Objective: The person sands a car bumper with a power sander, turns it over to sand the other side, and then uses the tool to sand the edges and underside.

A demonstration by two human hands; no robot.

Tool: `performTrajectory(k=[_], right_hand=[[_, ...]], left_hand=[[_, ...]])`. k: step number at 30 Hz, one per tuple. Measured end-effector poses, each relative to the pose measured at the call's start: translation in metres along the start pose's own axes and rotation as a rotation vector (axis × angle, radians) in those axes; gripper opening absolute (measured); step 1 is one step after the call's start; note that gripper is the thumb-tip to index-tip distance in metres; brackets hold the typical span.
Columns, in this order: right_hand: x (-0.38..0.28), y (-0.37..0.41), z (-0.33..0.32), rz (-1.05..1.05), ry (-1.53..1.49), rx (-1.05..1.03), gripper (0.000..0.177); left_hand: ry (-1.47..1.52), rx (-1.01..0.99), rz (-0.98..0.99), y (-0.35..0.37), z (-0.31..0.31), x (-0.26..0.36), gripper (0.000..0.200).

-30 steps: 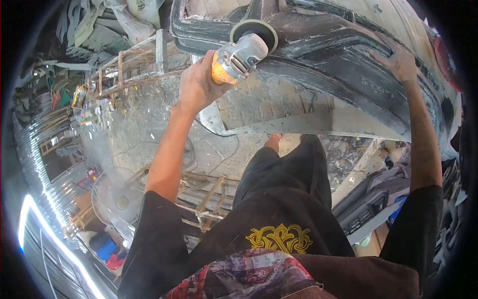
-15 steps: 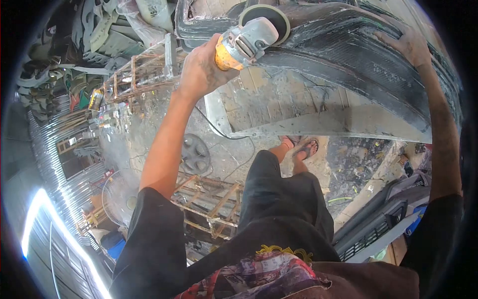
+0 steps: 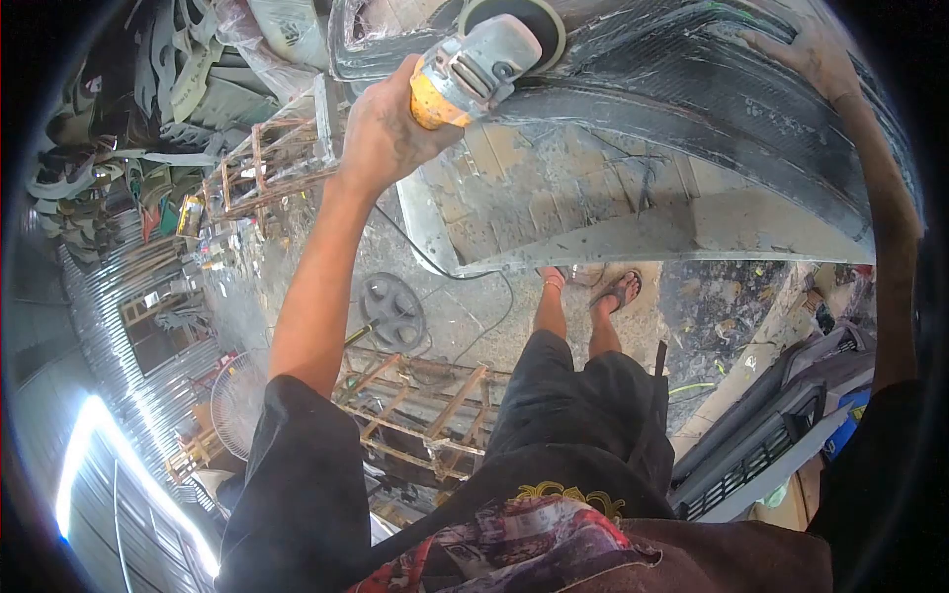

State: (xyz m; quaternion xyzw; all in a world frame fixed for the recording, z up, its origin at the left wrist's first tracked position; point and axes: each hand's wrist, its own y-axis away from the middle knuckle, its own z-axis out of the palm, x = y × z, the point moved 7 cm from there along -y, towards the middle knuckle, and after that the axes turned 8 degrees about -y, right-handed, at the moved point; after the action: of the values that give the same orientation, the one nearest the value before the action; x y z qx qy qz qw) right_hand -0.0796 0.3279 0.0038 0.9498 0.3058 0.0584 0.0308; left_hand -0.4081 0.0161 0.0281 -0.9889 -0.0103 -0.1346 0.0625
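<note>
My left hand (image 3: 388,128) is wrapped round the yellow body of an angle grinder (image 3: 473,77), with its grey metal head pointing up and right. The grinder's round disc (image 3: 555,38) lies right at the surface of a large black ribbed panel (image 3: 682,99), which looks like a vehicle bumper covered in dust and scratches. At the panel's far right, my right hand (image 3: 817,61) rests on it with the fingers spread. Under the panel, cardboard (image 3: 554,188) covers a work table (image 3: 761,229). A dark cord (image 3: 427,259) runs down from near the grinder to the floor.
Wooden frames (image 3: 420,410) stand close by my left side, near a wheel cover (image 3: 393,311) and a fan (image 3: 237,405). Grey moulded parts (image 3: 193,84) are piled at the upper left. More dark panels (image 3: 756,435) lean at my right. My feet are by the table edge.
The grinder and my left hand sit slightly further left and higher in view, the disc still at the panel. One foot has shifted, leaving my feet further apart. My right hand stays on the panel.
</note>
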Motion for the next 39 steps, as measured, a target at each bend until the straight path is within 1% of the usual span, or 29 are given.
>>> performTrajectory(k=[2,4,8,10,25,29,32,35,37,39], right_hand=[[0.007,-0.001,0.003,-0.082,0.053,0.056,0.099],[0.014,-0.006,0.005,-0.145,0.016,0.146,0.094],[0.011,-0.007,0.01,-0.149,-0.01,0.157,0.094],[0.012,-0.008,0.01,-0.153,-0.017,0.166,0.093],[0.014,-0.006,0.018,-0.156,-0.028,0.182,0.092],[0.015,-0.007,0.021,-0.165,-0.033,0.192,0.091],[0.016,-0.008,0.021,-0.167,-0.034,0.186,0.091],[0.018,-0.009,0.022,-0.168,-0.038,0.187,0.09],[0.019,-0.011,0.022,-0.169,-0.038,0.184,0.09],[0.018,-0.012,0.023,-0.171,-0.041,0.187,0.09]], left_hand=[[-0.009,0.008,-0.005,0.002,-0.001,-0.003,0.059],[0.019,0.027,0.033,0.002,-0.003,-0.001,0.06],[0.058,0.016,0.043,0.002,0.001,-0.003,0.06],[0.013,-0.01,0.045,0.001,0.004,-0.004,0.059],[0.044,0.019,0.135,-0.007,0.007,0.002,0.06],[0.013,0.029,0.121,-0.009,0.007,0.002,0.06],[0.027,0.018,0.103,-0.009,0.008,0.001,0.059],[0.079,0.054,0.105,-0.008,0.004,0.002,0.058],[0.021,0.042,0.101,-0.005,0.004,0.003,0.058],[0.025,0.033,0.091,-0.004,0.005,0.006,0.058]])
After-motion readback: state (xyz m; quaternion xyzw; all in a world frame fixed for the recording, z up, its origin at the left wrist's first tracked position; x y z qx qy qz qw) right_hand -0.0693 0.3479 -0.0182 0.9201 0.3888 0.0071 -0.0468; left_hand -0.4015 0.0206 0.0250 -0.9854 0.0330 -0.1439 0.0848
